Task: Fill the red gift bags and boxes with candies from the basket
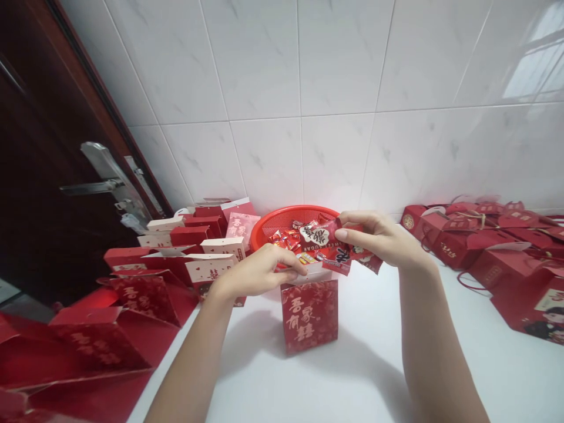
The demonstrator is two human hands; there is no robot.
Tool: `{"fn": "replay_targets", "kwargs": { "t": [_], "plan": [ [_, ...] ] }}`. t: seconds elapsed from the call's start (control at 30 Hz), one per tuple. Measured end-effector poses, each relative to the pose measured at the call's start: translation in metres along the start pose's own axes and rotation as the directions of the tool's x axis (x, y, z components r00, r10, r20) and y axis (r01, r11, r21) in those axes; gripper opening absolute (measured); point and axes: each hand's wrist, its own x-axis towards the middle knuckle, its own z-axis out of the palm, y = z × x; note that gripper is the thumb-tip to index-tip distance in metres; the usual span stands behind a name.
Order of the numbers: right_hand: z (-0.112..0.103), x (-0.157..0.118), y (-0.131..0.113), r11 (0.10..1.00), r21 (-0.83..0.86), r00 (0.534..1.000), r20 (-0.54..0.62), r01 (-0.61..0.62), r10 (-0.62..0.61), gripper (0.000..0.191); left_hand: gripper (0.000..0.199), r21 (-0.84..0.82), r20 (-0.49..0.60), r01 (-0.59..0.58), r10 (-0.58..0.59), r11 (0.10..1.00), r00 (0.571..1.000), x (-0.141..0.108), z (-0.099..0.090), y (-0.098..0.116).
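Observation:
A small red paper gift box [311, 314] with gold lettering stands upright on the white table in front of me, its pale top edge raised. My left hand [264, 271] pinches the upper left edge of this box between thumb and fingers. Over its right side, my right hand [379, 238] is closed on several red wrapped candy packets [324, 235], which fan out toward the left above the opening. Behind both hands sits a red plastic basket [268, 220] with small wrapped candies [288, 238] in it. The inside of the box is hidden from me.
Rows of red and cream gift boxes [145, 299] line the left side of the white table [264, 388]. On the right are several closed red boxes [467, 235] with handles. A tiled wall [264, 76] rises behind, and a dark door [35, 117] is at left.

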Motion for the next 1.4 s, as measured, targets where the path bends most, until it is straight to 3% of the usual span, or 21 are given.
{"fn": "replay_targets", "kwargs": {
  "t": [0.2,0.37,0.47,0.73,0.9,1.03,1.17,1.4],
  "plan": [
    [0.005,0.008,0.004,0.985,-0.100,0.980,0.152,0.141,-0.125,0.028,0.026,-0.035,-0.012,0.061,-0.061,0.998,0.998,0.006,0.011,0.004],
    [0.009,0.018,0.015,0.974,-0.103,0.960,0.218,0.202,-0.176,0.023,0.073,-0.074,0.022,-0.052,0.053,0.996,0.998,0.003,0.015,0.008],
    [0.011,0.024,0.024,0.974,-0.030,0.934,0.293,0.223,-0.205,0.024,0.089,-0.082,0.068,-0.069,0.075,0.994,0.995,0.004,0.017,0.006],
    [0.014,0.034,0.038,0.973,0.076,0.901,0.365,0.220,-0.233,0.019,0.089,-0.075,0.180,-0.074,0.087,0.994,0.980,0.009,0.014,-0.003],
    [0.004,0.026,0.030,0.986,-0.078,0.845,0.528,0.144,-0.081,0.019,0.084,-0.007,0.252,-0.003,0.004,1.000,0.968,0.012,0.013,-0.012],
    [0.002,0.019,0.021,0.959,-0.279,0.854,0.510,0.057,0.098,0.017,0.097,0.074,0.256,0.050,-0.067,0.996,0.964,0.013,0.008,-0.017],
    [0.009,0.014,0.011,0.899,-0.437,0.862,0.469,0.035,0.194,0.015,0.086,0.055,0.288,0.030,-0.045,0.998,0.957,0.011,0.003,-0.016],
    [0.017,0.013,0.002,0.891,-0.455,0.863,0.451,0.002,0.229,0.028,0.071,0.013,0.325,-0.018,0.013,1.000,0.946,0.010,0.003,-0.016]
  ]
}}
